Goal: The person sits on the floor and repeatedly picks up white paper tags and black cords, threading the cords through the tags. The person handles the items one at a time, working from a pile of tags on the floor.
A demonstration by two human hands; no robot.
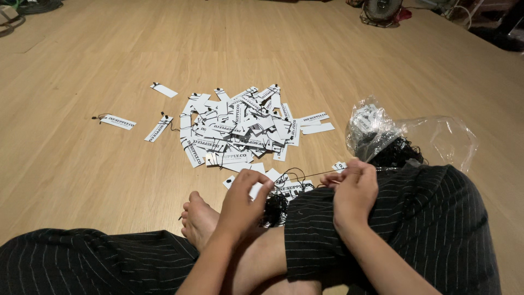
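String (305, 176), thin and black, runs between both hands low in the middle of the frame. Left hand (245, 199) pinches a white tag (255, 189); right hand (353, 188) pinches the string. Threading looks underway; pulling it through needs care. Tag pile (240, 131) lies on the floor (82, 164).

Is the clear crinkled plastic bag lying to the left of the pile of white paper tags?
No, the clear crinkled plastic bag lies to the right of the pile of white paper tags, beside the person's knee.

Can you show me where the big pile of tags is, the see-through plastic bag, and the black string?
pile of tags (240, 131), head view, middle of the heap.
plastic bag (442, 139), head view, its clear side.
black string (305, 176), head view, stretch between both hands.
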